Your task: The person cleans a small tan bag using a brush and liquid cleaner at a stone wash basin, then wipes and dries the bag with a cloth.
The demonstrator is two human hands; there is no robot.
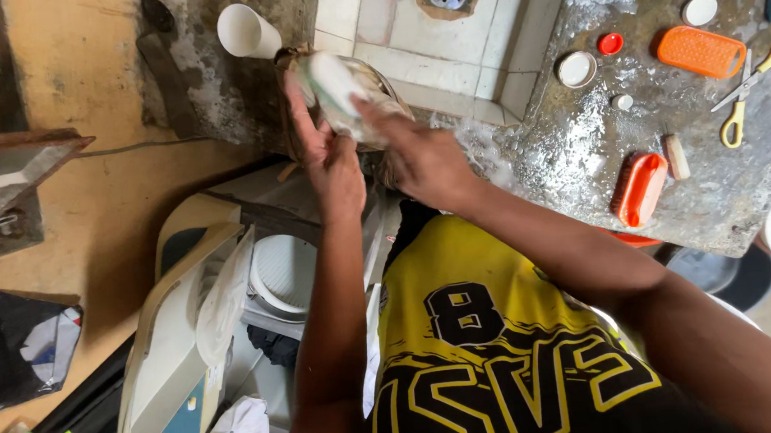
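Left hand (327, 153): raised in front of the chest, fingers curled up along the left side of the crumpled wrapper (333, 83), gripping it from below and behind.
Right hand (417, 155): beside the left, almost touching it, fingers stretched forward and pressed onto the right side of the same wrapper.
Crumpled wrapper: a pale, greenish-white bundle of thin plastic, held between both hands, sticking out above the fingertips; over the wet edge of the concrete counter (579, 140), just short of the tiled basin (427, 33).
Contents of the wrapper: cannot tell, folds too blurred.
White cup (246, 32): on its side, up and left of the wrapper, apart from it.
Counter to the right: orange soap dish (701, 51), orange scrub brush (641, 189), yellow-handled scissors (751, 82), small red cap (609, 43), two white lids (577, 68); all well apart from both hands.
Below the arms: yellow and black shirt (494, 344), and to its left a white machine with an open lid (178, 349).
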